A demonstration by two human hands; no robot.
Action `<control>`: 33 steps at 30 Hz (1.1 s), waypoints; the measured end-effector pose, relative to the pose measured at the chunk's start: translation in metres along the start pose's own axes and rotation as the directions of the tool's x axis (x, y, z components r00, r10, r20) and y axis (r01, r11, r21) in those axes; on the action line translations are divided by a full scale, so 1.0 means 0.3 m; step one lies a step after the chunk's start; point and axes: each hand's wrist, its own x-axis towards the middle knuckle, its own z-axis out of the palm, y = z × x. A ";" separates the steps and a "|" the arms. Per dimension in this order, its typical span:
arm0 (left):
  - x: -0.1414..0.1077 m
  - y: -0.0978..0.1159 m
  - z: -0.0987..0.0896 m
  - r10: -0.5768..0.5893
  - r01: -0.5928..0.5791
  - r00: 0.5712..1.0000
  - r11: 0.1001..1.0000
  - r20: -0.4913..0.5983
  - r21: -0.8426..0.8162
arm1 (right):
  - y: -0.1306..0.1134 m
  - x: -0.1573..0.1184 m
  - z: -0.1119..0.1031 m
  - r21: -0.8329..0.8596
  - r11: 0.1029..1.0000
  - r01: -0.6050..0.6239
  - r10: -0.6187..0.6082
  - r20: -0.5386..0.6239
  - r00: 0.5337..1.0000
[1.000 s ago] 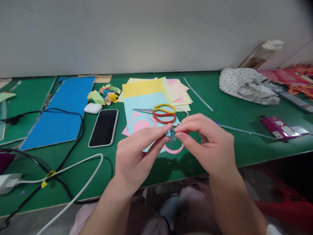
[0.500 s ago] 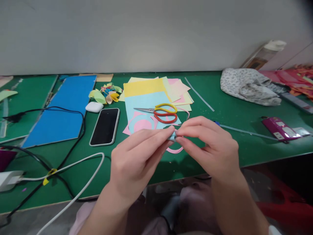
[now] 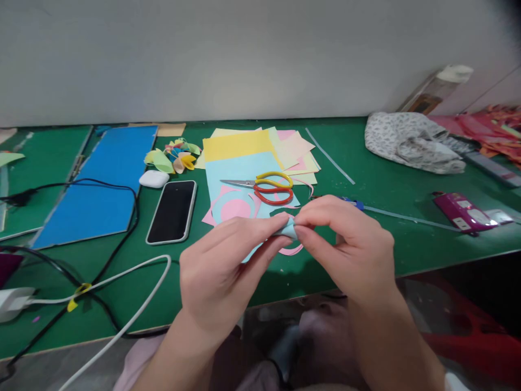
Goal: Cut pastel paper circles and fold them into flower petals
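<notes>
A small piece of light blue paper (image 3: 288, 229), curled or rolled, is held between my two hands above the table's front part. My left hand (image 3: 228, 260) pinches its left side between thumb and fingers. The thumb and forefinger of my right hand (image 3: 345, 239) grip its right end; part of the paper is hidden by the fingers. Just beyond the hands lie scissors (image 3: 273, 188) with one yellow and one red handle, on sheets of coloured paper (image 3: 240, 163). Pink and blue cut circles (image 3: 236, 206) lie by the left hand, and a pink paper strip (image 3: 292, 251) curves below the fingers.
On the left are a phone (image 3: 171, 212), a white earbud case (image 3: 153, 178), paper flowers (image 3: 173, 156), a blue board (image 3: 97, 184) and cables (image 3: 158, 288). A patterned cloth (image 3: 411, 144), a purple device (image 3: 464, 212) and a bottle (image 3: 439, 89) are on the right.
More of the blue paper shows between my fingertips, and it looks wider. My left hand's fingers have parted slightly around it. The view has shifted a little.
</notes>
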 end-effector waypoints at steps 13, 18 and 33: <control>0.013 0.007 -0.003 -0.060 0.060 0.998 0.994 0.005 -0.087 | -0.007 -0.006 0.002 0.112 0.993 0.028 -0.023 -0.045 0.999; 0.002 0.006 -0.016 0.021 -0.020 0.999 0.999 0.034 -0.027 | -0.012 -0.008 0.002 0.160 0.986 0.039 -0.030 -0.061 0.998; -0.014 0.028 -0.010 0.115 -0.117 0.990 0.993 -0.086 -0.025 | -0.031 -0.007 -0.012 0.165 0.979 0.118 -0.107 -0.071 0.992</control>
